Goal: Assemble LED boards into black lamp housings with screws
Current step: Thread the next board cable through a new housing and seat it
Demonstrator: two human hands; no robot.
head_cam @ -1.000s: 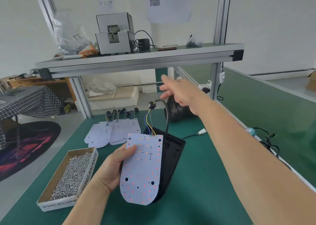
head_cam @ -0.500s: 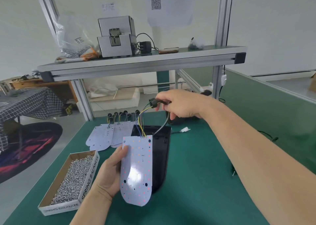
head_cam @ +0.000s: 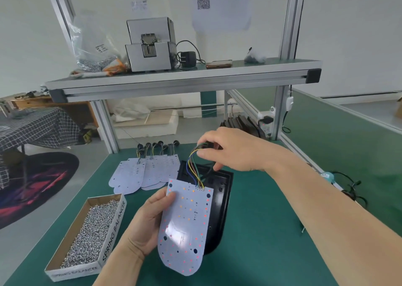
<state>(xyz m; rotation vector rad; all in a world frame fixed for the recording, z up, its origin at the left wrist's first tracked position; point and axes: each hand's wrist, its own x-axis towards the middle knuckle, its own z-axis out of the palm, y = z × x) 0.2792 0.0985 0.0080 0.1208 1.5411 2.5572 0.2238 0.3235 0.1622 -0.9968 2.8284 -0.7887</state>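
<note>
Gripping the LED board [head_cam: 185, 227] by its nine o'clock edge, the left hand [head_cam: 145, 224] tilts it over the black housing [head_cam: 219, 198] while the right hand [head_cam: 235, 150] pinches its wires [head_cam: 192, 166] at twelve o'clock; seating and all screws [head_cam: 91, 227] seemingly remain.

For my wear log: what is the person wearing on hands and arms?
Nothing visible: the left hand and right hand are bare, no gloves or rings seen; the left forearm and right forearm are uncovered to the frame edge, no sleeve, watch or strap.
</note>
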